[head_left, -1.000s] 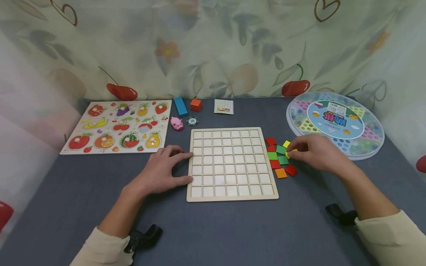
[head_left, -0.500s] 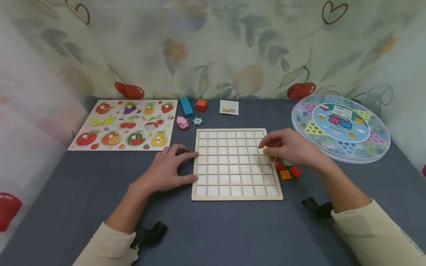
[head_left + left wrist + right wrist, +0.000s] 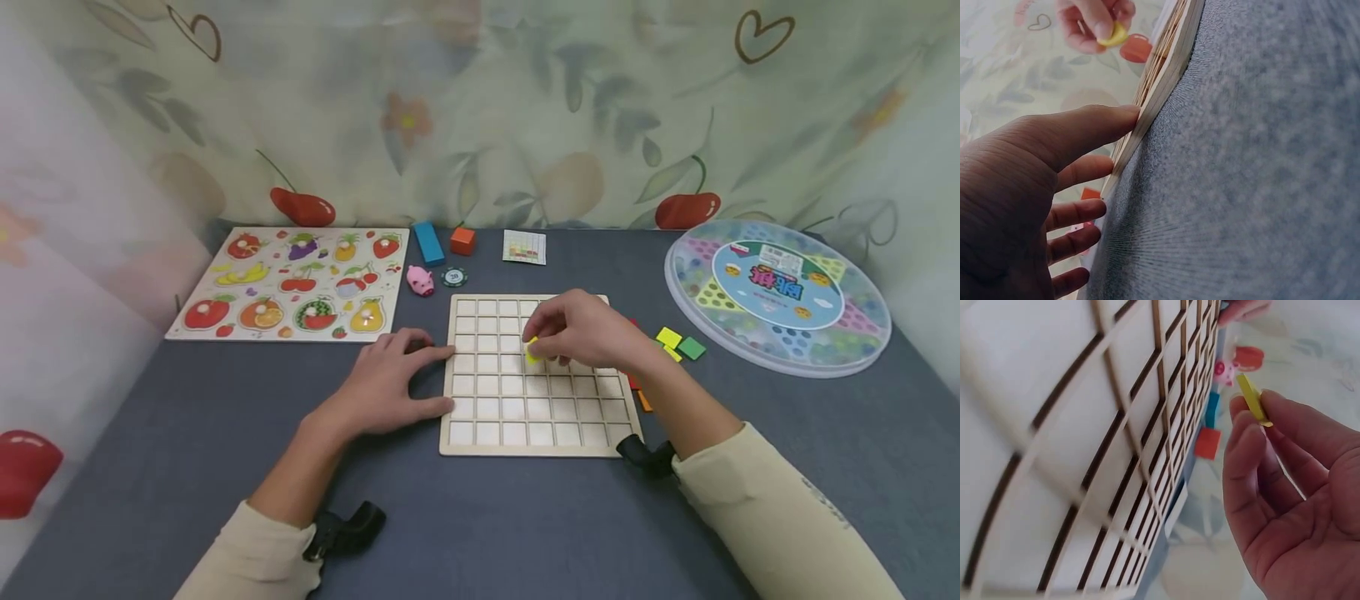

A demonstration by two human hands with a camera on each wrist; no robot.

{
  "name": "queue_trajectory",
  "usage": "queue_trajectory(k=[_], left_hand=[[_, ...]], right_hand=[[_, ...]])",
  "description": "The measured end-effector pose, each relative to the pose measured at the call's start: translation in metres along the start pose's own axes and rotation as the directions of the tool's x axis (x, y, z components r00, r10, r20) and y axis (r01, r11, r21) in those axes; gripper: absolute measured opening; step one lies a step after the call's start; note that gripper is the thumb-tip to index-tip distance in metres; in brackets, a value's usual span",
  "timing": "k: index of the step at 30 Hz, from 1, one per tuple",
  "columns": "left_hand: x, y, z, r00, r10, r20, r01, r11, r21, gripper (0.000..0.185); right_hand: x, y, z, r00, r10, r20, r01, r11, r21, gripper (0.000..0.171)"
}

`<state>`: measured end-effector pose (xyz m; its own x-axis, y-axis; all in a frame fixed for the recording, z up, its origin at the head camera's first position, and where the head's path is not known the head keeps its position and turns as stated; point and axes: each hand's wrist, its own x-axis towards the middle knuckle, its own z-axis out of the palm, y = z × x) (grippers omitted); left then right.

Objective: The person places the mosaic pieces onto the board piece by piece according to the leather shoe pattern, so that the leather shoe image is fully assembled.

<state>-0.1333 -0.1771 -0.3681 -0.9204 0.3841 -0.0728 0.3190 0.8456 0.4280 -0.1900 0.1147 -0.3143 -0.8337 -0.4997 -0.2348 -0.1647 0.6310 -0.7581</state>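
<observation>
A wooden grid board with square cells lies on the grey table. My right hand hovers over its middle and pinches a small yellow square tile between thumb and fingers; the yellow tile shows edge-on in the right wrist view, and the tile is also seen far off in the left wrist view. My left hand rests flat on the table, its straight fingers touching the board's left edge. Loose yellow and green tiles lie to the right of the board.
A fruit peg puzzle lies at the back left. A pink pig, a round chip, a blue block, an orange cube and a small card sit behind the board. A round clear game case stands at right.
My right hand has carried the yellow tile leftward from the loose pile to above the board's middle. The left hand has stayed against the board's left edge.
</observation>
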Motion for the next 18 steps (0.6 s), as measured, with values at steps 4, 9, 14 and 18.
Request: queue_trajectory(k=[4, 9, 14, 18], left_hand=[[0.000, 0.001, 0.000, 1.000, -0.002, 0.005, 0.002, 1.000, -0.003, 0.071], [0.000, 0.001, -0.001, 1.000, -0.004, 0.011, 0.004, 1.000, -0.009, 0.071], [0.000, 0.001, -0.001, 1.000, 0.000, 0.005, 0.000, 1.000, -0.008, 0.071], [-0.001, 0.001, -0.001, 1.000, -0.005, 0.006, 0.005, 1.000, -0.004, 0.071]], right_hand=[[0.012, -0.007, 0.009, 1.000, -0.004, 0.012, 0.004, 1.000, 0.013, 0.008], [0.025, -0.013, 0.019, 0.999, 0.007, 0.032, -0.007, 1.000, -0.019, 0.006], [0.036, -0.019, 0.028, 0.998, 0.024, 0.058, -0.022, 0.999, -0.035, 0.005], [0.042, -0.023, 0.034, 0.998, 0.024, 0.060, -0.020, 0.997, -0.072, 0.004]])
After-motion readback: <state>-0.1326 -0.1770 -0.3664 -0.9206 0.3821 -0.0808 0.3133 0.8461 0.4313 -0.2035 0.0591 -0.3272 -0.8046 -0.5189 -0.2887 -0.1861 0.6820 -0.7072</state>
